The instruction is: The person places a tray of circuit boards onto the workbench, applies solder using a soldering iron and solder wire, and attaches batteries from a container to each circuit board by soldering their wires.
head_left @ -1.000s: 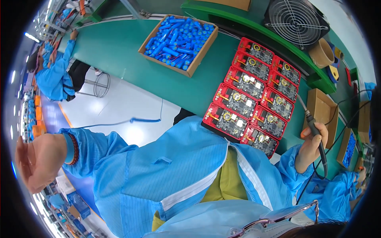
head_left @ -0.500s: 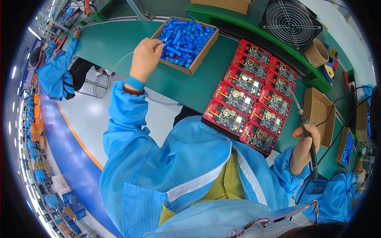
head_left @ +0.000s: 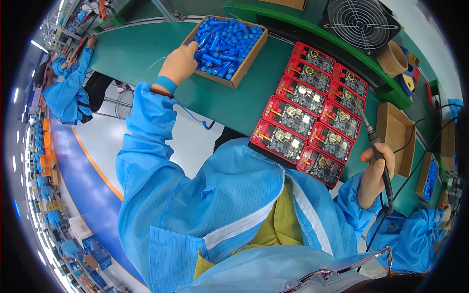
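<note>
My left hand (head_left: 178, 64) is at the near left edge of a cardboard box (head_left: 238, 80) full of blue cylindrical battery cells (head_left: 229, 41). Its thumb and forefinger are closed on one blue cell at the box's edge, partly hidden by the fingers. My right hand (head_left: 375, 178) grips a soldering iron (head_left: 387, 188) by its dark handle. The iron's metal tip points up and left, over the right column of red trays (head_left: 267, 113). Each tray carries a circuit board (head_left: 303, 97) with a round, yellow-ringed part. The trays stand in two columns before me.
A green bench (head_left: 141, 46) runs across the scene. Behind the trays are a green shelf edge (head_left: 312, 41) and a fan with a wire guard (head_left: 359, 24). To the right are an open cardboard box (head_left: 393, 141), a tape roll (head_left: 392, 59) and black cables. Co-workers sit at both sides.
My left hand has moved slightly down and left, with its fingers lower at the box's edge. A blue cord from the wristband hangs more visibly. My right hand still holds the soldering iron, almost unmoved.
</note>
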Available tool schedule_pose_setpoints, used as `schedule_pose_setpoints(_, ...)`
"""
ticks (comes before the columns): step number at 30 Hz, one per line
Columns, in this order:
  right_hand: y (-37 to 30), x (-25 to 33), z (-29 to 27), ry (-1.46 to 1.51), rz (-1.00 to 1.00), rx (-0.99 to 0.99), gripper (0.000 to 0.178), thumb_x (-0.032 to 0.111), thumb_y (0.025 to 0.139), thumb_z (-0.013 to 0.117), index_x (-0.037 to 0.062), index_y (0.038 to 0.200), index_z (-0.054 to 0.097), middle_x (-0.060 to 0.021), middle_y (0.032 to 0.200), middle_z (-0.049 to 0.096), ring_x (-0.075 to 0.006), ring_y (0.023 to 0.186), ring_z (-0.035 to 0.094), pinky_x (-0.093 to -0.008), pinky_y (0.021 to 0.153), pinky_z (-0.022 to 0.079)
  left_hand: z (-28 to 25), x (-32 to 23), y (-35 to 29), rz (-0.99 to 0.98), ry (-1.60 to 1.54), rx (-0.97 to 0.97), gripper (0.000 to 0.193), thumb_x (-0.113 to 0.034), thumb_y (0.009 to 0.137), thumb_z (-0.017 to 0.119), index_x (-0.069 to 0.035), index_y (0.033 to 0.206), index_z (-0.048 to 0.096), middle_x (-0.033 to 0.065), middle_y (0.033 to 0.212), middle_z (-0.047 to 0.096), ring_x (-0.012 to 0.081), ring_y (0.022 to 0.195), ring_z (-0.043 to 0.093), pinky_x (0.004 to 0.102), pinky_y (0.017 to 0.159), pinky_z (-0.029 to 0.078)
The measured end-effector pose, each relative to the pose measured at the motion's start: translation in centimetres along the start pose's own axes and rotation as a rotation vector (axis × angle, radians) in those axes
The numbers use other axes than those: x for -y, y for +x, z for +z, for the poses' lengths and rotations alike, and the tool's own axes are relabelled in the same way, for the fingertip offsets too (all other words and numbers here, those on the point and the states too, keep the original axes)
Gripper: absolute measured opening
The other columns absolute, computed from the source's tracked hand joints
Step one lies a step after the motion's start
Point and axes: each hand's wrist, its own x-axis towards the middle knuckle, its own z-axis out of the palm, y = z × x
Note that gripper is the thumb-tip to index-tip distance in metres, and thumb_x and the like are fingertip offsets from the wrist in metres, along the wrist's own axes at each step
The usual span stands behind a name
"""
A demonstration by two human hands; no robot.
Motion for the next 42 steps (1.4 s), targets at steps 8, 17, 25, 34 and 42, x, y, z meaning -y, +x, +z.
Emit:
schedule_pose_setpoints(8, -0.6, 0.0, -0.9, -0.024, 0.009, 0.002, 0.038, 0.034, 0.096, 0.049, -0.0009, 0.108, 0.058, -0.0103, 0.08, 0.059, -0.0155, 0.07, 0.055, -0.0283, 0.067, 0.041, -0.4, 0.6, -2.0, -0.12, -0.337, -0.375, 0.017, -0.011, 0.089, 0.056, -0.004, 0.104, 0.058, 0.0189, 0.09, 0.066, 0.0351, 0.076, 0.064, 0.0396, 0.067, 0.051)
schedule_pose_setpoints(17, -0.7, 0.9, 1.8, 0.147, 0.098, 0.097, 0.027, 0.02, 0.092, 0.057, -0.0021, 0.106, 0.057, -0.0128, 0.091, 0.061, -0.0188, 0.078, 0.06, -0.0302, 0.073, 0.049, -3.9, -15.1, -6.5, -0.068, -1.563, 0.288, 0.01, -0.011, 0.097, 0.048, -0.003, 0.098, 0.054, 0.0036, 0.082, 0.06, 0.0081, 0.061, 0.057, 0.0207, 0.057, 0.046)
schedule_pose_setpoints(25, 1.0, 1.7, 5.2, 0.03, 0.029, 0.304, 0.044, 0.003, 0.078, 0.072, 0.0019, 0.117, 0.053, -0.0126, 0.109, 0.058, -0.0207, 0.098, 0.059, -0.0301, 0.084, 0.048, -1.6, -24.1, -7.4, 0.18, -1.524, 0.495, 0.01, -0.012, 0.098, 0.048, -0.003, 0.099, 0.052, 0.0068, 0.091, 0.063, 0.0075, 0.063, 0.058, 0.0198, 0.056, 0.047)
schedule_pose_setpoints(34, 0.2, 0.4, 5.3, 0.033, 0.093, 0.144, 0.032, -0.005, 0.083, 0.061, 0.0032, 0.113, 0.054, -0.0085, 0.097, 0.06, -0.0137, 0.083, 0.06, -0.0251, 0.073, 0.049, -1.5, -26.8, -8.3, 0.273, -1.373, 0.455, 0.005, -0.004, 0.092, 0.052, 0.0, 0.095, 0.054, 0.007, 0.075, 0.058, 0.0117, 0.061, 0.06, 0.0257, 0.055, 0.048)
schedule_pose_setpoints(42, 0.2, 0.4, 5.2, 0.054, 0.118, 0.164, 0.032, -0.006, 0.082, 0.061, 0.0022, 0.112, 0.054, -0.0079, 0.097, 0.06, -0.0127, 0.085, 0.059, -0.0252, 0.073, 0.049, -0.9, -26.7, -8.2, 0.366, -1.353, 0.226, 0.007, -0.001, 0.09, 0.053, -0.001, 0.097, 0.054, 0.0085, 0.08, 0.056, 0.0134, 0.061, 0.059, 0.0266, 0.055, 0.047)
